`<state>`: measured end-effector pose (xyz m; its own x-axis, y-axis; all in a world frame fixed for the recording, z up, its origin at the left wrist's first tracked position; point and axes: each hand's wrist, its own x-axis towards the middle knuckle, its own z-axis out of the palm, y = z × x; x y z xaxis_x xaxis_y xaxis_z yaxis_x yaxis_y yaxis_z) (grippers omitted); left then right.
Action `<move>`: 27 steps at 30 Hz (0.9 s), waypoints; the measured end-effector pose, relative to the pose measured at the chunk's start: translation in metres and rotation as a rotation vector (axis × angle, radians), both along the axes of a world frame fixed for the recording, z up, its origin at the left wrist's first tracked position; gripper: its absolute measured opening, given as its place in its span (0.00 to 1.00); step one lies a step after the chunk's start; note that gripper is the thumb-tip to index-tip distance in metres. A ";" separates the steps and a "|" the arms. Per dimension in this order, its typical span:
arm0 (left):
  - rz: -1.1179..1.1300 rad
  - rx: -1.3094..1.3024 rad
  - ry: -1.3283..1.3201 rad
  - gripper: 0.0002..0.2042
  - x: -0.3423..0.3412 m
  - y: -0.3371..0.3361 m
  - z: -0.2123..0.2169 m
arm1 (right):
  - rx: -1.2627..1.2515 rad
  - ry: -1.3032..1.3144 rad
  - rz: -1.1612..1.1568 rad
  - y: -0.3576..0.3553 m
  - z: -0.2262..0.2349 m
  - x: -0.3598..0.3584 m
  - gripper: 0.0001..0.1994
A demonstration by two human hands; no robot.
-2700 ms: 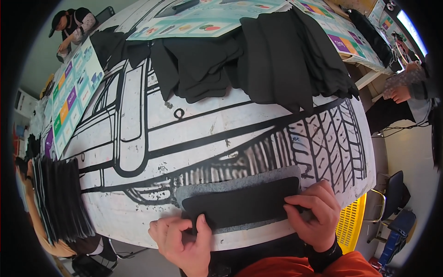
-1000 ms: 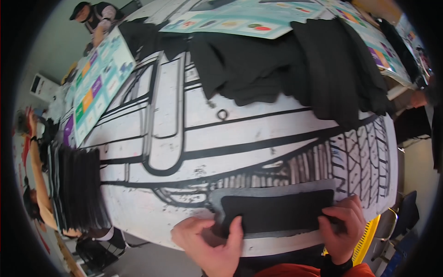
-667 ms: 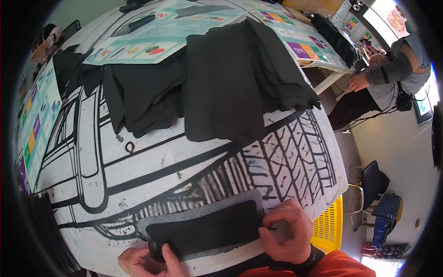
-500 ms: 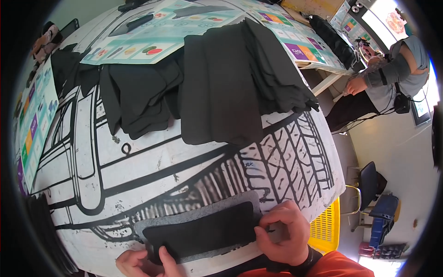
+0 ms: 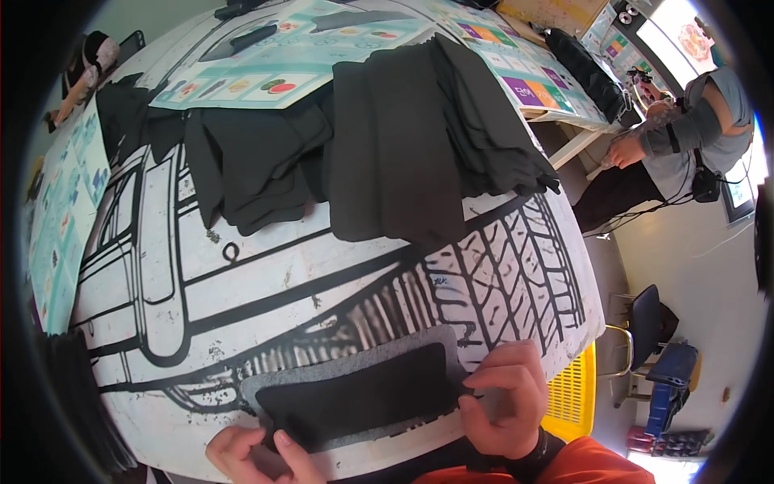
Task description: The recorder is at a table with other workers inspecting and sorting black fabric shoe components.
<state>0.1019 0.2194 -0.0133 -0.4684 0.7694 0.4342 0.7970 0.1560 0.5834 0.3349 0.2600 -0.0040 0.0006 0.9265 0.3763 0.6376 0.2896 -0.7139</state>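
A flat black fabric-like piece (image 5: 363, 395) lies near the table's front edge, over a slightly larger grey piece that shows as a border (image 5: 355, 355) along its far side. My left hand (image 5: 262, 456) has thumb and forefinger closed about the black piece's near left corner. At its right end my right hand (image 5: 509, 399) pinches the edge between thumb and forefinger, the other fingers curled. Farther off, long black pieces lie stacked (image 5: 395, 153), fanned out to the right. Another loose stack of black cut pieces (image 5: 250, 161) lies left of them.
The white table (image 5: 306, 274) bears bold black line drawings. Printed picture sheets (image 5: 250, 81) lie at the back and left. A yellow plastic basket (image 5: 574, 391) stands below the right edge. Another person (image 5: 677, 137) works at the far right, and chairs (image 5: 645, 315) stand behind the basket.
Both hands remain at the black piece's ends. Its left end has settled lower against the grey piece. The view has shifted slightly, and a person at the far left has moved.
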 end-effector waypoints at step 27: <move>-0.493 -0.043 0.498 0.27 0.027 -0.063 -0.007 | 0.360 -0.650 0.369 -0.054 -0.006 0.007 0.27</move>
<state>0.1290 0.1564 -0.0202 0.1862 0.8623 0.4708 0.9515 -0.2777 0.1323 0.3421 0.2065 -0.0101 -0.5997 0.6474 0.4703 0.7103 0.7014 -0.0597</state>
